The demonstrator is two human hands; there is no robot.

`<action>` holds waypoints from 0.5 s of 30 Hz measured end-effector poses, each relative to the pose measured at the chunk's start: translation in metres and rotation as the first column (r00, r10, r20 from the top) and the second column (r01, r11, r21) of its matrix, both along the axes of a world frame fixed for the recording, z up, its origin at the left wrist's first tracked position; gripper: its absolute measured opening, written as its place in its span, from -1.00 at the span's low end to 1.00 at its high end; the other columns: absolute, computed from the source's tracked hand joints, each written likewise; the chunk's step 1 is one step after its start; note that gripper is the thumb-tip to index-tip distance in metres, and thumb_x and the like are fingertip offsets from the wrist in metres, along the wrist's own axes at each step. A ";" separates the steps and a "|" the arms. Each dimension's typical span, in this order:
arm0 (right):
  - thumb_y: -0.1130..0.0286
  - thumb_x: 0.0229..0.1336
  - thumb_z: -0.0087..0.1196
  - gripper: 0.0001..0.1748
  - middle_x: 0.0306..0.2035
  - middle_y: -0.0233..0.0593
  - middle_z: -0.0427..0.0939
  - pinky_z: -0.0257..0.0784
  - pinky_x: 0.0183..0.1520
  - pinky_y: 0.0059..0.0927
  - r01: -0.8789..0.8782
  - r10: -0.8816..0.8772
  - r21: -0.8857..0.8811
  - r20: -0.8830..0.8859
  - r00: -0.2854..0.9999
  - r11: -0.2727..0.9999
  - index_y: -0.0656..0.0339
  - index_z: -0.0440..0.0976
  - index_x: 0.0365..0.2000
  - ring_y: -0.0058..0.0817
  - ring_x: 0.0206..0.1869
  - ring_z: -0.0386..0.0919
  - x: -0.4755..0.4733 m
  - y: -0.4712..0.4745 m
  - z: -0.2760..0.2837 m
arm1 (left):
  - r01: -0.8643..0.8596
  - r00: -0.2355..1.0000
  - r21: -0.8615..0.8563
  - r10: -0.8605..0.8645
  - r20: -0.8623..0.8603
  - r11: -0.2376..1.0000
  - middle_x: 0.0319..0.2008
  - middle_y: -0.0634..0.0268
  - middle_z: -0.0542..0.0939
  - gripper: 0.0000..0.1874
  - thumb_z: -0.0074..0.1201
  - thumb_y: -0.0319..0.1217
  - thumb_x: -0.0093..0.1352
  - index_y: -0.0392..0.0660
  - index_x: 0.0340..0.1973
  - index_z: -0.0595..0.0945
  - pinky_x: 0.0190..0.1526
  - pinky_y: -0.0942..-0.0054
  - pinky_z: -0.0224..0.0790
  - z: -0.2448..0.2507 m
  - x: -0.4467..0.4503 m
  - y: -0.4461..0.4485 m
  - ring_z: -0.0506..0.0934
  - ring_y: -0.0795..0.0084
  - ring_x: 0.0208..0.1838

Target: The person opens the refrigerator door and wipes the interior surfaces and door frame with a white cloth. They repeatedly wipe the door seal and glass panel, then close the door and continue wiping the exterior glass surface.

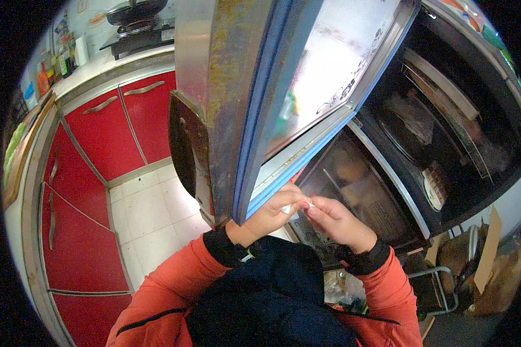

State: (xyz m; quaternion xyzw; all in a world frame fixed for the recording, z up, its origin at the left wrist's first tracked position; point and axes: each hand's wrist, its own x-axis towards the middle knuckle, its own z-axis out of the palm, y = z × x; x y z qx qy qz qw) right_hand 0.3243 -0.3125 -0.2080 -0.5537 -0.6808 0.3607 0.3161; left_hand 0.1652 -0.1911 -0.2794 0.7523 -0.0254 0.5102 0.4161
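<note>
My left hand [271, 210] and my right hand [338, 219] meet in front of my body, below the lower edge of an opened glass-panelled door [295, 158] with a blue seal. Both hands pinch a small white piece [286, 208], thin like paper or plastic film, between thumbs and fingers. Its full shape is hidden by the fingers. The door's metal frame stands just above my left wrist, and its brown handle [202, 160] sticks out on the left. Behind my right hand is a dark glass front [360, 191].
Red cabinets [102, 143] and a counter [113, 58] with bottles and a pan [134, 11] on a stove lie at the left. A dark glass-fronted cabinet [443, 126] stands at the right. Cardboard [488, 251], a metal-tube frame [445, 271] and plastic bags [343, 286] are low at the right.
</note>
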 end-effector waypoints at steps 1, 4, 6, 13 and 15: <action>0.13 0.52 -0.11 -0.64 -0.50 -0.40 0.39 0.27 -0.50 -0.40 -0.048 -0.018 -0.188 -0.335 0.942 0.981 0.25 0.39 -0.27 -0.50 -0.51 0.37 0.003 -0.001 -0.002 | 0.031 0.999 0.025 -0.031 0.018 0.999 -0.28 0.18 0.66 -0.87 0.31 -0.47 0.34 -0.19 -0.20 0.74 -0.09 0.31 0.46 0.001 -0.001 -0.001 0.62 0.23 -0.17; 0.04 0.52 -0.12 -0.63 -0.54 -0.55 0.17 -0.11 -0.55 -0.66 -0.387 -0.119 -0.407 -0.801 0.587 0.827 0.10 0.38 -0.31 -0.75 -0.56 0.03 0.011 -0.005 -0.007 | 0.098 0.993 0.073 -0.103 0.057 0.992 -0.26 0.17 0.67 -0.83 0.35 -0.51 0.30 -0.19 -0.20 0.75 -0.11 0.32 0.47 0.004 -0.003 -0.004 0.64 0.25 -0.18; 0.07 0.54 -0.14 -0.62 -0.50 -0.52 0.26 0.03 -0.54 -0.62 -0.418 -0.088 -0.385 -0.813 0.575 0.823 0.15 0.39 -0.30 -0.70 -0.56 0.12 0.012 -0.005 -0.011 | 0.088 0.994 0.110 -0.095 0.057 0.990 -0.27 0.18 0.66 -0.84 0.35 -0.51 0.29 -0.19 -0.21 0.74 -0.10 0.33 0.47 0.005 -0.006 -0.003 0.64 0.25 -0.18; 0.22 0.42 0.05 -0.69 -0.25 -0.02 0.60 0.52 -0.32 -0.20 0.192 -0.340 0.441 0.286 0.896 0.877 0.30 0.38 -0.14 -0.19 -0.41 0.61 0.000 -0.002 -0.008 | -0.060 0.994 -0.053 0.055 -0.089 0.997 -0.29 0.20 0.67 -0.88 0.32 -0.44 0.35 -0.19 -0.24 0.73 -0.06 0.38 0.45 -0.004 -0.004 -0.009 0.62 0.29 -0.16; 0.27 0.28 0.18 -0.68 -0.30 -0.04 0.56 0.53 -0.32 -0.10 0.072 -0.334 0.508 0.446 0.830 0.858 0.21 0.39 -0.07 -0.07 -0.39 0.61 0.002 -0.002 -0.002 | -0.071 0.993 -0.238 0.047 -0.104 0.969 -0.28 0.22 0.67 -0.88 0.30 -0.41 0.38 -0.19 -0.23 0.73 -0.04 0.40 0.45 -0.008 0.002 -0.012 0.62 0.33 -0.15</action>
